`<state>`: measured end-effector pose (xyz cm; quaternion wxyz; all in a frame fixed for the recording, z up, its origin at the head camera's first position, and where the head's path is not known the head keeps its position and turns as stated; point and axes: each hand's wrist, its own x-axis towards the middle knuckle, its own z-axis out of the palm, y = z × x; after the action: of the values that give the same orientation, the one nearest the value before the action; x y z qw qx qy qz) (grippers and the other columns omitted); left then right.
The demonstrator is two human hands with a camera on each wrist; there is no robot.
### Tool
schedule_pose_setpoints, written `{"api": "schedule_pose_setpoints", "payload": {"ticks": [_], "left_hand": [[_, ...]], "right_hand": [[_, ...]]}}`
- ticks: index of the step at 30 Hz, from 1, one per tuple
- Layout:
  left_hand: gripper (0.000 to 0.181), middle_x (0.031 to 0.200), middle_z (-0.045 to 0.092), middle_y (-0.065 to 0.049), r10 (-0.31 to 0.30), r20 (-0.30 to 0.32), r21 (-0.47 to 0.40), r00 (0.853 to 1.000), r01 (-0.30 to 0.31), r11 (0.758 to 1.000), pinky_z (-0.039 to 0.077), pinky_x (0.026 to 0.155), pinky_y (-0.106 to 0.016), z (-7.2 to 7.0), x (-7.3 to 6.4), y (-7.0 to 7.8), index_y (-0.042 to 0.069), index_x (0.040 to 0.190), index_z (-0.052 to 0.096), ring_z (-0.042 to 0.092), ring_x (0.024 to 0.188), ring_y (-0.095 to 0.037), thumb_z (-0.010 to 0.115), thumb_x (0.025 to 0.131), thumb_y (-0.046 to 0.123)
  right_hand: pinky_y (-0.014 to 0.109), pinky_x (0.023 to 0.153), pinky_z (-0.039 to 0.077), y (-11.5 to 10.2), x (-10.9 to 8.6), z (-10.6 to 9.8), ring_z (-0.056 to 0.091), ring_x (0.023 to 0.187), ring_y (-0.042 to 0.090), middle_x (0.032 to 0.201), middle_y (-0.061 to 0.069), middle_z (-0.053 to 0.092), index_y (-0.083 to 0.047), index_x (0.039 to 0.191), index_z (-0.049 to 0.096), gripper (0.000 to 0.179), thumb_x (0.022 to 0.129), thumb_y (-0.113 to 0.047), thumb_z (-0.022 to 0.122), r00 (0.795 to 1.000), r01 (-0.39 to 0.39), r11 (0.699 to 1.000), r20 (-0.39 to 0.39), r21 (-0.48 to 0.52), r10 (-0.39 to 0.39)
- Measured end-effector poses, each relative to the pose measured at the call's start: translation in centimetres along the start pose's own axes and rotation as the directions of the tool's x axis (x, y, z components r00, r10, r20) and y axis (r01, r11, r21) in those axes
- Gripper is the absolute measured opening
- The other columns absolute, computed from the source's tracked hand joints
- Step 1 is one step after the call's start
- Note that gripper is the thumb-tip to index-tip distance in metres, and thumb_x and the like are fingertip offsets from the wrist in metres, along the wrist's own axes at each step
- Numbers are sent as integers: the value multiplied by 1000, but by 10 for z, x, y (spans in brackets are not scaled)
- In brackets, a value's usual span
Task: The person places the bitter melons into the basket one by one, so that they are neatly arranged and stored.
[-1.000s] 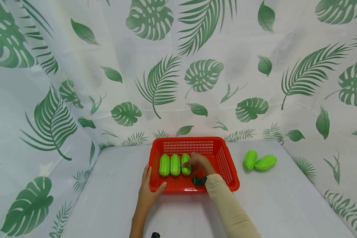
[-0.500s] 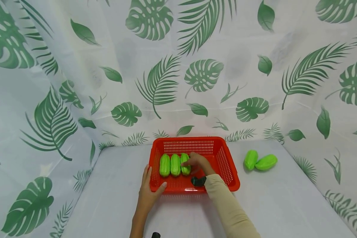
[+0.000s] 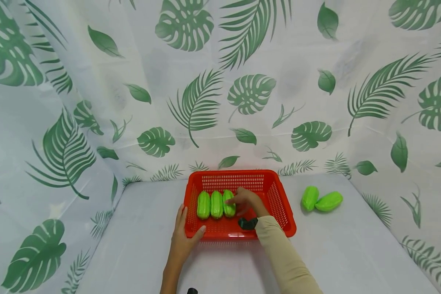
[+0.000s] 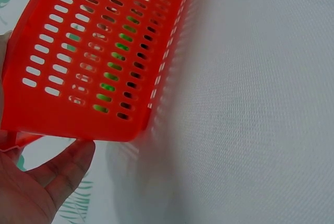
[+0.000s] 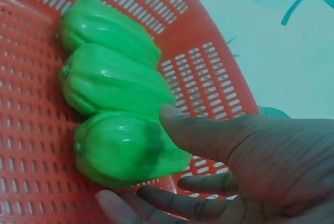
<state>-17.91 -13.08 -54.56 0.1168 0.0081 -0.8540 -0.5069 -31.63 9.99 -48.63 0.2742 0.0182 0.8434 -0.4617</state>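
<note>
In the head view, a red basket (image 3: 242,235) of slotted plastic stands on the table. Three bright green ribbed fruits lie side by side at its left: a left fruit (image 3: 203,205), a middle fruit (image 3: 217,205) and a right fruit (image 3: 228,208). My left hand (image 3: 182,241) holds the basket's front left corner, thumb over the front rim and fingers along the left side. Inside the basket, my right hand (image 5: 271,166) is spread loosely around the nearest fruit (image 5: 122,148), thumb above it and fingers below, with gaps showing.
Two more green fruits, one upright fruit (image 3: 310,198) and one slanted fruit (image 3: 328,201), lie on the white table (image 3: 143,228) right of the basket. A leaf-printed sheet (image 3: 206,102) hangs behind and at both sides.
The right fruit has shifted slightly left, against the middle one. My right hand has since drawn a little to the right. The left hand and the basket stay in place.
</note>
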Motion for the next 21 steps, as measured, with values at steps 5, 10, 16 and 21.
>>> {"api": "schedule_pose_setpoints", "payload": {"ticks": [5,10,16,21], "left_hand": [[94,164,16,2,7,0,3,1000,-7,1000,34,111,-58,0,0,0,15,156,26,21,150,-31,71,83,52],[93,164,16,2,4,-3,0,1000,-4,1000,34,111,-57,0,0,0,14,156,26,21,150,-31,72,83,49],[94,165,15,2,0,3,0,1000,0,1000,34,111,-56,-1,0,1,14,156,25,21,150,-30,72,82,51],[94,165,15,2,17,3,4,1000,-17,1000,34,112,-56,-2,0,1,14,155,26,21,150,-30,71,83,53]], "right_hand": [[43,74,61,-1,2,0,68,91,35,75,4,51,-14,65,40,40,91,-19,69,1000,8,999,-8,-47,-9],[42,72,62,-1,5,0,67,91,33,81,6,54,-11,70,46,33,91,-19,69,1000,4,998,-13,-59,-5],[41,72,62,0,8,1,66,92,32,79,5,51,-12,68,42,37,91,-17,69,1000,-7,998,-16,-55,6],[42,73,62,-1,9,1,66,92,33,83,6,53,-8,76,49,27,91,-18,70,1000,-23,999,0,-29,23]]}}
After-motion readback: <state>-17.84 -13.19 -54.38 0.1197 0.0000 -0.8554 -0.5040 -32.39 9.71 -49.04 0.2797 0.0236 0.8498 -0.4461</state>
